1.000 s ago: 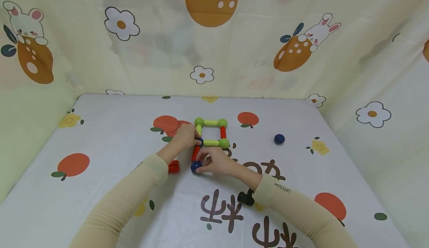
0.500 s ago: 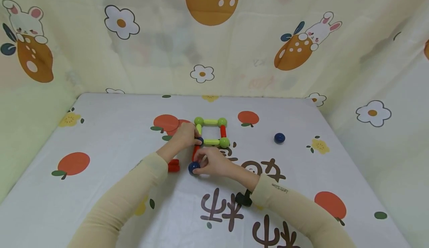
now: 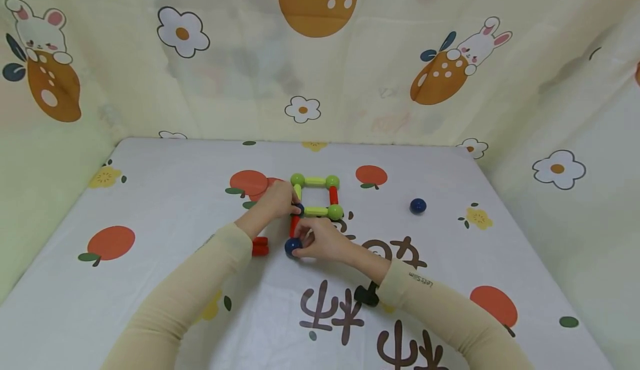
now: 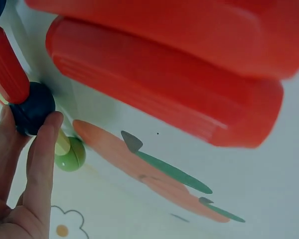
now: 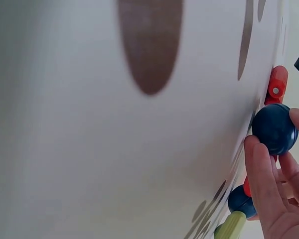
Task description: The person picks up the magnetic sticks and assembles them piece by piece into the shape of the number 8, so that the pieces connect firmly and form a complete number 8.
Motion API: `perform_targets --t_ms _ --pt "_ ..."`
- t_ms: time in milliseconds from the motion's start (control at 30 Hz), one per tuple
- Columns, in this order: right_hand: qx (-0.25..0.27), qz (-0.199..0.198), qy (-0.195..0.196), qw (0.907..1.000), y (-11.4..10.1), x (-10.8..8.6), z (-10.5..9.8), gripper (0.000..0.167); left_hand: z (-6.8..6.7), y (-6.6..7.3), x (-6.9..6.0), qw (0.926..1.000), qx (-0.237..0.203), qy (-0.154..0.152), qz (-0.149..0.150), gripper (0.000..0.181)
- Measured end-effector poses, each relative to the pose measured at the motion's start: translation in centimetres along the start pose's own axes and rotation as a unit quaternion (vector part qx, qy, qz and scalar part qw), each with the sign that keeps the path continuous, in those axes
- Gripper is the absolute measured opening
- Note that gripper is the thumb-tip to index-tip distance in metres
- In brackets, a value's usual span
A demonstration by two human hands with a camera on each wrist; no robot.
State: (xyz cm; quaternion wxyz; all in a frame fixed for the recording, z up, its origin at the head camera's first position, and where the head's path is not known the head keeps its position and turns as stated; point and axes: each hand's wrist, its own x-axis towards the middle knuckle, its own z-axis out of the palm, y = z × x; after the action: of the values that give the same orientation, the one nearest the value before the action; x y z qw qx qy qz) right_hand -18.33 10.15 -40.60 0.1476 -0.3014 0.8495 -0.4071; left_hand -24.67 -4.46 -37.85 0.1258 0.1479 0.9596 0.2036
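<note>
A square of yellow-green rods (image 3: pixel 315 182), green balls (image 3: pixel 335 211) and one red rod (image 3: pixel 333 195) lies on the table. Its near-left corner is a blue ball (image 4: pixel 35 108), pinched by my left hand (image 3: pixel 274 200). From that ball a red rod (image 4: pixel 7 67) runs toward me to a second blue ball (image 5: pixel 275 129). My right hand (image 3: pixel 325 240) pinches this second ball between thumb and fingers. Part of the red rod is hidden behind the right fingers in the head view.
Red rods (image 3: pixel 260 246) lie beside the left sleeve, large in the left wrist view. A loose blue ball (image 3: pixel 418 206) sits to the right. A black object (image 3: pixel 367 295) is partly under the right sleeve. Patterned cloth (image 3: pixel 240 81) hangs behind the table.
The near blue ball and my right hand shifted slightly left, then back right, with the red rod tilting along. My left hand has kept its hold on the corner ball.
</note>
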Motion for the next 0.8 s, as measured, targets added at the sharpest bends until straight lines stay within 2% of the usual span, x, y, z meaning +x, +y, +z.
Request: perform_targets --t_ms 200,367,600,800 --pt "0.002 0.006 -0.007 1.0 0.1 0.0 0.0 0.023 0.1 -0.2 -0.2 0.9999 -0.007 -0.003 0.009 0.022" --pt "-0.017 0.008 -0.018 0.9997 0.0 0.2 -0.4 0.023 0.0 -0.2 -0.3 0.9998 -0.015 0.001 0.01 0.024" --pt "-0.022 0.012 -0.04 0.9989 -0.1 0.3 -1.2 0.023 0.0 -0.3 -0.4 0.9995 0.006 0.003 0.031 0.027" --pt "-0.033 0.005 -0.049 0.9982 0.7 0.1 -2.2 0.021 0.1 -0.3 -0.8 0.9997 0.001 0.002 0.026 0.028"
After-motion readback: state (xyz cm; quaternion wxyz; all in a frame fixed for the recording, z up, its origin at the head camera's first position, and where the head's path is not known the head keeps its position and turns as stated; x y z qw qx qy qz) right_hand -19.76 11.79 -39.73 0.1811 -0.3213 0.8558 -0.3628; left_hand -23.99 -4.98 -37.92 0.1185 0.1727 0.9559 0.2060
